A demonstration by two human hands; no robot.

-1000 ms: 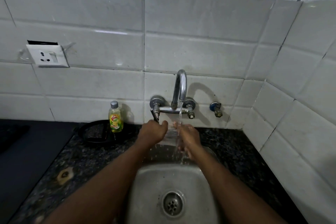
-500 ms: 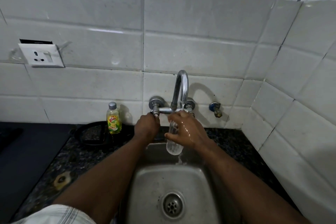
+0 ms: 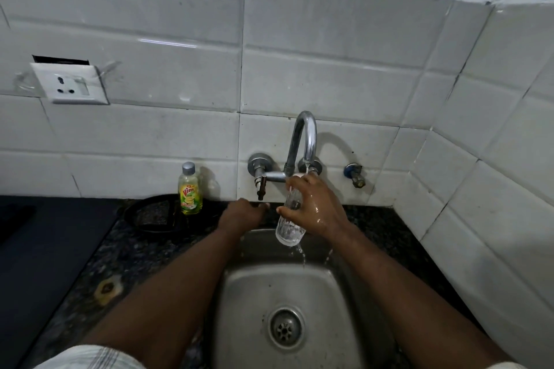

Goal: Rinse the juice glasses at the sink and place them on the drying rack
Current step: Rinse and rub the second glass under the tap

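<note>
Dim, cool indoor light from above. Bright glare streaks on glossy wall tiles (image 3: pixel 186 39) near top left. Faucet (image 3: pixel 302 141) throws soft shadow rightward onto tiles; dish soap bottle (image 3: pixel 189 189) likewise. Counter (image 3: pixel 60 249) dark, detail lost. Wide-angle bending: tile lines curve, right wall leans at edges. Forearms in foreground soft, slightly blurred. Wet sheen on right hand (image 3: pixel 314 207).

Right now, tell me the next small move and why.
Probably tip the glass fully over the sink to drain it. The right hand alone holds it in a wet grip, water spills from its lower end, and the left hand sits below the tap handle. No rack in view.
</note>
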